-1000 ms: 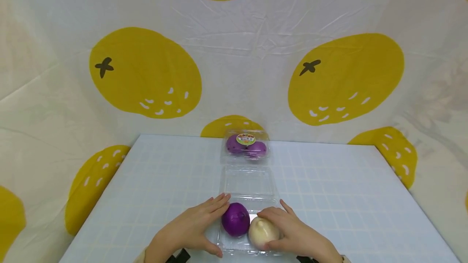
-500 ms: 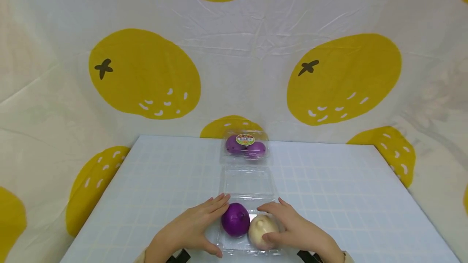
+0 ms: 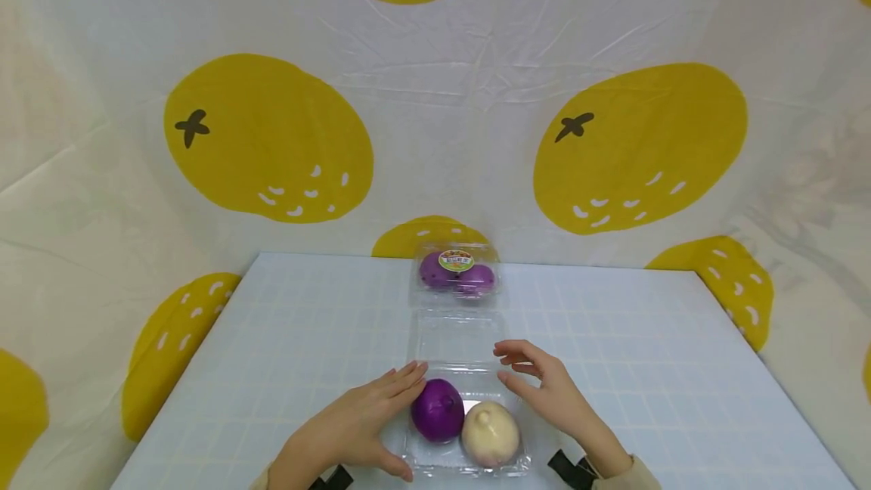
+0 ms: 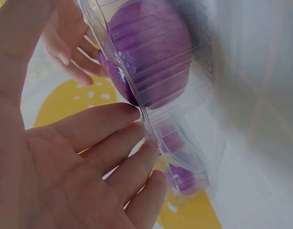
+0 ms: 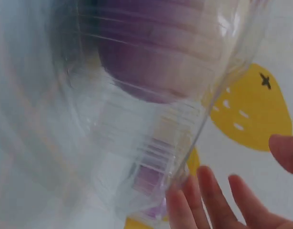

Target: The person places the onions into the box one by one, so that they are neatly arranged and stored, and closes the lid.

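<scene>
A purple onion point(image 3: 438, 410) and a cream-white onion point(image 3: 491, 434) sit side by side in the near half of a clear plastic clamshell box point(image 3: 420, 461). Its lid point(image 3: 457, 335) lies folded back, away from the person. My left hand point(image 3: 361, 418) rests along the box's left side, fingers extended and thumb spread toward the near edge. In the left wrist view its fingertips point(image 4: 132, 112) meet the box rim below the purple onion. Above the box's right side hovers my right hand point(image 3: 551, 388), fingers loosely bent and holding nothing; the right wrist view shows the same hand point(image 5: 222, 205) near the rim.
A closed clear box point(image 3: 493, 255) with an oval label point(image 3: 456, 260) and purple round produce point(image 3: 476, 280) stands behind the open lid, near the table's far edge. The light-blue checked table point(image 3: 612, 339) backs onto a white cloth point(image 3: 449, 142) printed with yellow fruit.
My right hand has let go of the white onion and risen up and away from the person, toward the lid. The left hand and both onions stay in place.
</scene>
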Available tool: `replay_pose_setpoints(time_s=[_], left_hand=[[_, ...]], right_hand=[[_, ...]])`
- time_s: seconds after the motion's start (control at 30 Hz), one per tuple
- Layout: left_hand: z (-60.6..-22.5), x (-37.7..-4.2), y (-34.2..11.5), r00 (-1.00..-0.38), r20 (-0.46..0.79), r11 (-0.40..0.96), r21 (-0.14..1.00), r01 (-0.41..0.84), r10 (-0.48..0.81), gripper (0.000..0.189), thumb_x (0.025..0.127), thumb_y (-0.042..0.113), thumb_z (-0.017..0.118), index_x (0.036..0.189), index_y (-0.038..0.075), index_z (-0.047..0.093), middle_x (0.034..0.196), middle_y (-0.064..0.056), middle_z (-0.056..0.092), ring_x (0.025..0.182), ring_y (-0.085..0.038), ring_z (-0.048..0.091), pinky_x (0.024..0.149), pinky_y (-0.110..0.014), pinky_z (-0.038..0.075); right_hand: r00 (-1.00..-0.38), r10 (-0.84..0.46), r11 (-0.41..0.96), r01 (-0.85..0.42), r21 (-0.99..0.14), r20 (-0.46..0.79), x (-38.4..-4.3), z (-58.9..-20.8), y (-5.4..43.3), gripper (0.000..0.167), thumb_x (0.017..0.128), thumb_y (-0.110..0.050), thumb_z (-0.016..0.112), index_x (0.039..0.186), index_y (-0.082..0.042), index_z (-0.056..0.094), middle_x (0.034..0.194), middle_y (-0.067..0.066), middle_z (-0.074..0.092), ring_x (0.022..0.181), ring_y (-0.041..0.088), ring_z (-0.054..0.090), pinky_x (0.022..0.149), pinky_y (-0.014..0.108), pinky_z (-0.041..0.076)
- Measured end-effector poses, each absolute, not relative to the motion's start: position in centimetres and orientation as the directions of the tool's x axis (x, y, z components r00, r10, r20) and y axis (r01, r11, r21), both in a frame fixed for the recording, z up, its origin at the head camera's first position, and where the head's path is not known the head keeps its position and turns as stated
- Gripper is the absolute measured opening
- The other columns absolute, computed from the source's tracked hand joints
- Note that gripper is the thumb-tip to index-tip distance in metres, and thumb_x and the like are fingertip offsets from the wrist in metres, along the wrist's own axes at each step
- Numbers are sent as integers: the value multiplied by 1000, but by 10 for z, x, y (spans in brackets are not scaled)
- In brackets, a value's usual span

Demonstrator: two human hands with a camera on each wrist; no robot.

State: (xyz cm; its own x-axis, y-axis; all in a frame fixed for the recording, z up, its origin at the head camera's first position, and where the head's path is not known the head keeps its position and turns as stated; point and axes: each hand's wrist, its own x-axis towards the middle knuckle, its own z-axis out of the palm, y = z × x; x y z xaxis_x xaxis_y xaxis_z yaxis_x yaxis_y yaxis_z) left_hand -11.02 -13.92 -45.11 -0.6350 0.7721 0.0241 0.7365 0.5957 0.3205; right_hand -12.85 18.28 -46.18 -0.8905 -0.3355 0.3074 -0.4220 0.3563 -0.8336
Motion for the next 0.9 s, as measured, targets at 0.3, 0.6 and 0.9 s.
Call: replay_pose_setpoints(time_s=[0.3, 0.6, 0.9], left_hand=[[-451, -110, -139, -634, 19, 594, 331, 734, 773, 110, 72, 73, 69, 151, 3, 39, 163, -10, 24, 148, -26, 25, 115, -44, 32], [-453, -111, -139, -642, 0, 606, 333, 723, 767, 110, 72, 72, 70, 152, 4, 38, 163, -9, 23, 149, -24, 23, 116, -43, 31], [-453, -110, -139, -630, 45, 594, 287, 752, 775, 110, 71, 73, 70, 149, 1, 41, 161, -12, 27, 147, -27, 27, 114, -44, 35]], right_hand=[[-999, -28, 27, 18, -999, -19, -142, -481, 185, 51, 97, -6, 59, 143, 5, 40, 142, 28, 47, 124, 31, 53, 93, 20, 49], [-918, -381, -286, 229, -931, -108, -149, -508, 190, 66, 103, -5, 40, 153, 8, -2, 159, 33, 10, 137, 22, 43, 113, 32, 36], [-899, -432, -310, 218, -925, -67, -152, -518, 193, 64, 104, -2, 36, 155, 5, -2, 161, 29, 11, 141, 23, 37, 114, 33, 35]])
